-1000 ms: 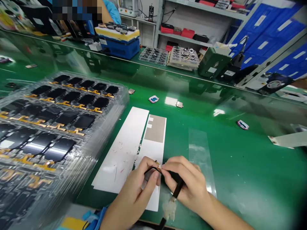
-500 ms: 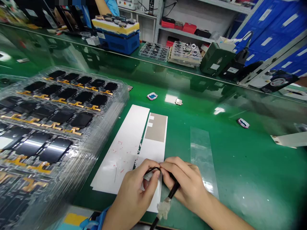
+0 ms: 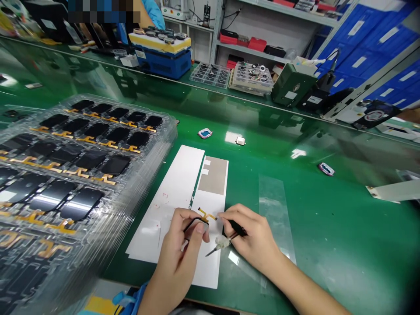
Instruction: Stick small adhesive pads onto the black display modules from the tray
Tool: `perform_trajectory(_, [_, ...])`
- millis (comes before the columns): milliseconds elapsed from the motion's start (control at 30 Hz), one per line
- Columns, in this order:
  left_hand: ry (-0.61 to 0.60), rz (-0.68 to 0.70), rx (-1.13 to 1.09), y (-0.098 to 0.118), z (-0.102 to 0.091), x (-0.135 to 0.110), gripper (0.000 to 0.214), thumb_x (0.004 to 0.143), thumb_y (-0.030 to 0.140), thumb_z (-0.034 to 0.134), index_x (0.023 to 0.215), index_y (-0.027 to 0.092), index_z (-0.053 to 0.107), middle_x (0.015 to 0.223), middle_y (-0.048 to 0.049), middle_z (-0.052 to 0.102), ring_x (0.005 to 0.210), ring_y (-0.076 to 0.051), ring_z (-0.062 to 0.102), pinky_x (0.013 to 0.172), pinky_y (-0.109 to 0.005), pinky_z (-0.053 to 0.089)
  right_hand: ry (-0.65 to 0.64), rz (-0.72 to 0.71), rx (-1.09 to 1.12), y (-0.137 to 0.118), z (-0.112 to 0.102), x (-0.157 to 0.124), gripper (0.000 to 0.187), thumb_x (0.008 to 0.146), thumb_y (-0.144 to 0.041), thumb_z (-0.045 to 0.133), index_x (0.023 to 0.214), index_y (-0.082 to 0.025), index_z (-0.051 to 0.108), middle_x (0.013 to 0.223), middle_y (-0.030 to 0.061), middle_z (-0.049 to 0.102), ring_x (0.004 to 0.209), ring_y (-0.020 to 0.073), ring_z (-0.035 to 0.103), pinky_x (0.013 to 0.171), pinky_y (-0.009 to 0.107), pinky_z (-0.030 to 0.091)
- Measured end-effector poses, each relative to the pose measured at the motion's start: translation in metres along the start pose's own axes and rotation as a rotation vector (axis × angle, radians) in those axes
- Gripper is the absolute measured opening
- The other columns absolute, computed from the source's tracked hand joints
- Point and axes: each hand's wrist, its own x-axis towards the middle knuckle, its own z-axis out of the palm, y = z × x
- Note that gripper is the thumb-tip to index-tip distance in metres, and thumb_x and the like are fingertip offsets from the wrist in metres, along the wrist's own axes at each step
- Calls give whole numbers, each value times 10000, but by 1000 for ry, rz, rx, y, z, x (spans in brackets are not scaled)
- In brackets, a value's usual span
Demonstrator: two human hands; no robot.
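Gold flex cable (image 3: 206,214) runs crosswise, its long axis pointing toward the right hand (image 3: 252,238), above a white liner strip (image 3: 210,201), while the left hand (image 3: 177,245) pinches the thin black strip (image 3: 195,223) joined to it. Right fingers (image 3: 249,223) clench a black-handled tool (image 3: 236,228), its taped tip angled down-left. Stacked trays of phone screens (image 3: 157,144) crowd the green bench (image 3: 328,227) on the left; open room lies rightward past a clear film strip (image 3: 274,210), and no label is legible.

Small black-edged part with gold flex cable (image 3: 204,214) is pinched in left hand (image 3: 177,245); black-handled tool (image 3: 236,227) is held in right hand (image 3: 254,243), over white backing sheet (image 3: 210,262), beside stacked clear trays (image 3: 98,144) of black panels.
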Motion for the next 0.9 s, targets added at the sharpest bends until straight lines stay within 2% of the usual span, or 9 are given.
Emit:
perform_trajectory(100, [15,-27,-71,-1,0,-1,136,1025,351,421,963,234,450,769,19,563,739,-144,556,666,-250,453,-30,-44,-68,-2,0,-3,318,860,-88,469,1060,-176,699,849,48,680,625,126,608,563,251,472])
perform_trajectory(233, [22,-22,-82,-2,0,-1,157,1011,377,454,960,230,467,759,17,569,732,-143,551,662,-249,444,-89,-55,-48,-8,-5,-2,502,699,-35,425,1109,-157,688,767,22,649,576,127,590,538,257,461])
perform_trajectory(300, [39,-29,-90,-1,2,-1,166,1003,385,467,955,226,475,749,17,570,721,-143,548,670,-254,444,-111,-32,-15,-9,-6,-2,545,666,-38,414,1120,-156,691,750,19,642,590,137,596,548,266,465])
perform_trajectory(533, [66,-45,-125,3,6,-2,187,983,407,500,958,222,490,713,19,566,690,-144,543,629,-251,416,-110,112,178,-5,-6,1,361,821,-86,478,1037,-206,741,824,39,679,689,140,625,595,255,471])
perform_trajectory(767, [-15,-7,-73,-2,1,-1,143,1019,377,432,999,235,444,703,40,532,663,-131,515,601,-245,380,3,-10,69,0,-1,0,214,852,-126,557,919,-176,755,753,50,707,604,126,620,547,236,446])
perform_trajectory(900, [-59,-4,-64,-4,-1,-2,119,1028,364,406,1031,245,414,719,46,511,661,-128,502,637,-254,389,26,-5,36,-3,-1,1,151,819,-123,574,779,-176,710,677,27,651,577,121,574,537,237,416])
